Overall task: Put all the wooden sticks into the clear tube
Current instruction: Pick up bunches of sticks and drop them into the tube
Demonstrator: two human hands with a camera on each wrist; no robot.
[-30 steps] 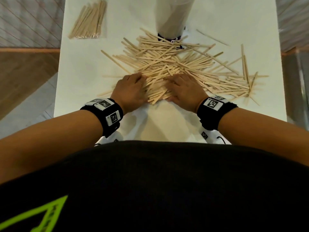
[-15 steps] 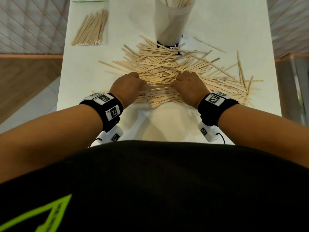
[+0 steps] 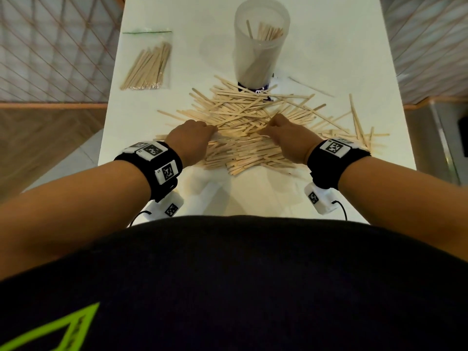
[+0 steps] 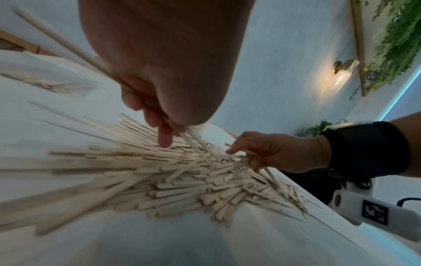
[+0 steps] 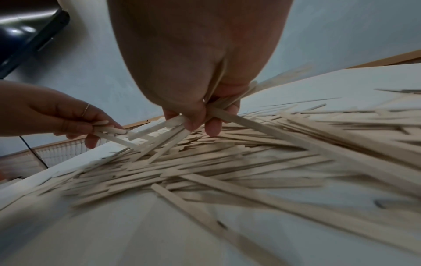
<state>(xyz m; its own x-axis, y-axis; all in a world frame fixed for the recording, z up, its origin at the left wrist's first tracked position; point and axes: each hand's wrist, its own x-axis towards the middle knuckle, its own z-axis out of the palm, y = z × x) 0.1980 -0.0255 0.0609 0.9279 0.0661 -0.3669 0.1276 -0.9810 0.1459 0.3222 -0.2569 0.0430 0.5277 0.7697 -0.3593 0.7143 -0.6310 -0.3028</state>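
A big loose pile of pale wooden sticks (image 3: 248, 122) covers the middle of the white table (image 3: 253, 196). The clear tube (image 3: 260, 44) stands upright just behind the pile, with several sticks leaning inside it. My left hand (image 3: 192, 140) sits at the pile's left side and grips a few sticks (image 4: 196, 144) between thumb and curled fingers. My right hand (image 3: 286, 138) sits at the pile's right side, its fingers curled round a small bunch of sticks (image 5: 173, 129). Both bunches are lifted slightly above the heap (image 5: 227, 162).
A clear zip bag of more sticks (image 3: 149, 67) lies at the back left of the table. Stray sticks (image 3: 354, 117) fan out toward the right edge. The table's near edge is close to my body; floor drops away on both sides.
Both hands have moved farther into the pile toward the tube and have closed on small bunches of sticks, lifting them a little. The head view has tilted up, showing the tube's rim.
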